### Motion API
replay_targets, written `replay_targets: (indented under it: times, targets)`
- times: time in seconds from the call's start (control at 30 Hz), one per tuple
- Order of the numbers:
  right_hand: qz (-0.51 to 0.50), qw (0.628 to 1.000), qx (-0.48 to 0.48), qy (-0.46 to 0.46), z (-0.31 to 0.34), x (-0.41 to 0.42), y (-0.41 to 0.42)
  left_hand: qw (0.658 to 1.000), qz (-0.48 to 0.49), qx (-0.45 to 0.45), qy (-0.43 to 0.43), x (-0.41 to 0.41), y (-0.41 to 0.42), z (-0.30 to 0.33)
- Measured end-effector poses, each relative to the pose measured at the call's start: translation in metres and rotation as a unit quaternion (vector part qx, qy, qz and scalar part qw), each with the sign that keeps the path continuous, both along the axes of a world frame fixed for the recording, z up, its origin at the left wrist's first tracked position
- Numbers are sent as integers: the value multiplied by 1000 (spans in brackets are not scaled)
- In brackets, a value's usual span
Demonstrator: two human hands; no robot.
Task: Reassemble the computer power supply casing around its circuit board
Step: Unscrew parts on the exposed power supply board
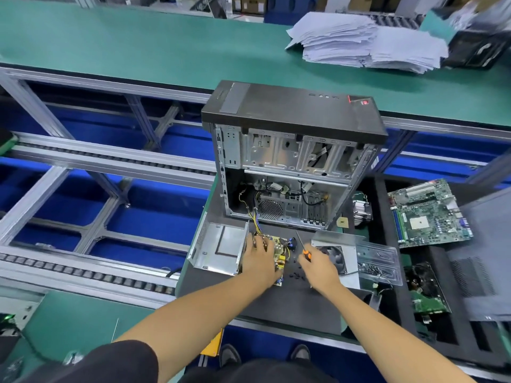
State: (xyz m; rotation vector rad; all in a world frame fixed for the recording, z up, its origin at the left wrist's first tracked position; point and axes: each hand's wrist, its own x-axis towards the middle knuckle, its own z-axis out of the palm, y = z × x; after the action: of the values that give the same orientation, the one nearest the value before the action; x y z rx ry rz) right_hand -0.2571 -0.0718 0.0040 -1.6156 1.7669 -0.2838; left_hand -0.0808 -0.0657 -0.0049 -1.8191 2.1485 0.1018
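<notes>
The yellow power supply circuit board (pixel 282 252) lies on the dark mat in front of the open computer tower. My left hand (pixel 258 257) rests on top of the board with its fingers curled over the components. To its left sits the open silver casing half (pixel 218 248). The other casing half (pixel 336 257), with the fan, lies to the right. My right hand (pixel 318 265) grips an orange-handled screwdriver (pixel 303 248) whose shaft points up and away. A bundle of yellow and black wires (pixel 255 219) runs from the board into the tower.
The open tower case (pixel 290 150) stands upright behind the board. Small black screws (pixel 297 275) lie loose on the mat (pixel 290 302). A clear plastic tray (pixel 378 262), a motherboard (pixel 430 214), a heatsink (pixel 360 211) and another green board (pixel 427 291) lie at the right.
</notes>
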Motion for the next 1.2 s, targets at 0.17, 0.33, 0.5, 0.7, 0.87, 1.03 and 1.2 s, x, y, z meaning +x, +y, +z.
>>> replay_targets:
  times: [0.17,0.33,0.5,0.7,0.87,1.03,1.2]
  targets:
    - [19,999,29,14,-3,-4,1,996,75,7,45,-9,-2,-2]
    - [39,999,30,19,-4,-9,1,987,119,-8,107,-9,-3,2]
    - [32,999,28,18,-5,-18,-1,985,125,-19,118,-10,-4,4]
    - [12,1000,18,13,-8,-30,-1,985,129,-13,117,-9,-8,6]
    - [-1,1000,15,7,-9,-34,1,987,124,4,98,-11,-9,3]
    - [18,999,25,20,-8,-35,4,981,171,36,79,-16,-14,2]
    - [32,999,16,36,-5,-34,6,969,226,8,99,-25,-13,2]
